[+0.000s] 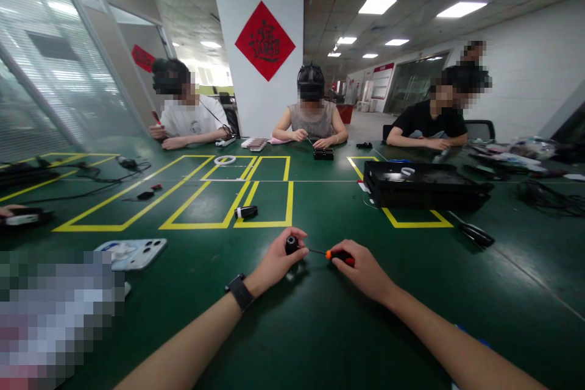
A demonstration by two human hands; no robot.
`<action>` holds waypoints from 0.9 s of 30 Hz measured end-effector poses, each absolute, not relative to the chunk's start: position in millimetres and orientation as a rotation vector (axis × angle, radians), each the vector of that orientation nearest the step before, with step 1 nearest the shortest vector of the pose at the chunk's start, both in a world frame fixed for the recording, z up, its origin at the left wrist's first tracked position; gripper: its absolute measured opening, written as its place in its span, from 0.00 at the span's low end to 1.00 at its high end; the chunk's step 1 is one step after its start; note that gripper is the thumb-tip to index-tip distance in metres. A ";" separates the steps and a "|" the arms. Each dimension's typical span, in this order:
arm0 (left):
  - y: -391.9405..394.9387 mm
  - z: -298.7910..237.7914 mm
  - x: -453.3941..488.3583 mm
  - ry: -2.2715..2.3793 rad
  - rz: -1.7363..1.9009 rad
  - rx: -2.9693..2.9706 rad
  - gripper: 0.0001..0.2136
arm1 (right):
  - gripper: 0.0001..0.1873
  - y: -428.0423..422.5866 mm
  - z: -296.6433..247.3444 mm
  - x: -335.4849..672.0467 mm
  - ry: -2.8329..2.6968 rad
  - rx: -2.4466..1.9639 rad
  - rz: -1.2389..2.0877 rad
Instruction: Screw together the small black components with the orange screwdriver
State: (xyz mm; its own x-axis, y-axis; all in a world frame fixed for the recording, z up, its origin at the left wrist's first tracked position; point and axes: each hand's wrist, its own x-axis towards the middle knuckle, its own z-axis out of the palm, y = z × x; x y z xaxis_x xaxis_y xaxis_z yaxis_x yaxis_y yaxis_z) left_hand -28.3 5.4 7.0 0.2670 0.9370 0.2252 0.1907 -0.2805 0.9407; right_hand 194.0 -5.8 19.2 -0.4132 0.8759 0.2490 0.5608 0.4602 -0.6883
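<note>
One black part (291, 245) sits in the curled left hand (280, 255), while the right hand (364, 265), closed on a screwdriver (343, 258), should guide its shaft (317, 251) straight and gently.

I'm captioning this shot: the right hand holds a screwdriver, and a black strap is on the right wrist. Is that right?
Not quite: the black strap is on the left wrist, as the head view shows. The right hand does hold a screwdriver.
</note>
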 end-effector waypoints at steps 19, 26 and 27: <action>6.9 8.9 -29.7 1.081 1.126 1.625 0.13 | 0.09 4.6 15.9 183.1 -2.033 -1.147 0.690; 5.6 13.7 -30.9 1.039 1.077 1.610 0.14 | 0.11 2.4 19.1 186.0 -2.109 -1.195 0.640; 5.5 13.2 -31.0 1.035 1.081 1.617 0.14 | 0.12 2.4 18.8 186.4 -2.129 -1.194 0.638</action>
State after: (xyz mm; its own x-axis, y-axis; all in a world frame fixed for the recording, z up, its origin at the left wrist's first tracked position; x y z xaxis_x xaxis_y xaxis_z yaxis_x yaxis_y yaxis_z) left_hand -31.0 5.5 13.2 0.2656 0.9443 0.1941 0.1531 -0.2401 0.9586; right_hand 186.4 2.4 18.8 -0.4080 0.8715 0.2722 0.5781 0.4773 -0.6618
